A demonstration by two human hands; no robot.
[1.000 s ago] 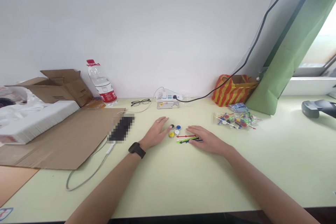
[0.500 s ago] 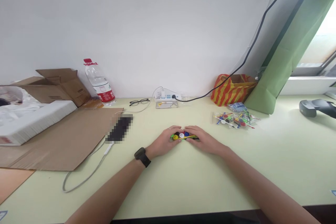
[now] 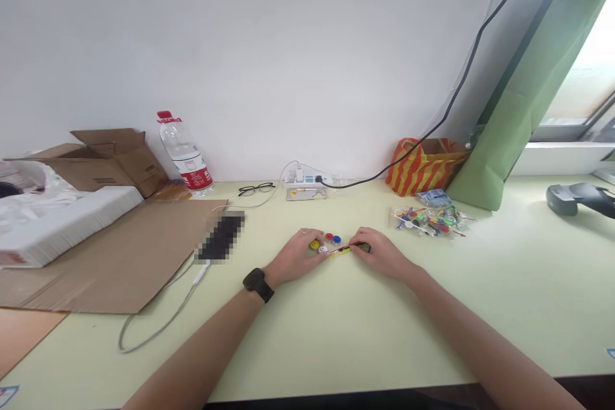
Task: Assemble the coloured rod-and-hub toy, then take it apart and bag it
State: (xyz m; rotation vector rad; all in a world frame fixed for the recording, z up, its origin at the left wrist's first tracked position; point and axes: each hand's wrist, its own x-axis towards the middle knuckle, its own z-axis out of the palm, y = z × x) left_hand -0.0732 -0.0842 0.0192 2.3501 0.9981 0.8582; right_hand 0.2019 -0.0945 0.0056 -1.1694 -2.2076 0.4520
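Small plastic toy parts lie on the pale green table (image 3: 336,333) between my hands: a yellow disc (image 3: 314,245), a white disc (image 3: 323,249), a red disc (image 3: 329,237), a blue disc (image 3: 337,239), and a bundle of thin coloured sticks (image 3: 342,250). My left hand (image 3: 293,258) rests flat, its fingertips at the yellow and white discs. My right hand (image 3: 379,255) pinches the right end of the stick bundle against the table.
A clear bag of more coloured parts (image 3: 432,221) lies to the right. A striped bag (image 3: 425,166), power strip (image 3: 307,179), glasses (image 3: 257,189), water bottle (image 3: 185,155), phone (image 3: 221,237) with cable, cardboard sheet (image 3: 120,256) and boxes stand behind and left.
My hands came together over the parts, gathering them into a cluster, then drew slightly apart. The sticks now lie bunched under my right fingers, the discs by my left fingertips.
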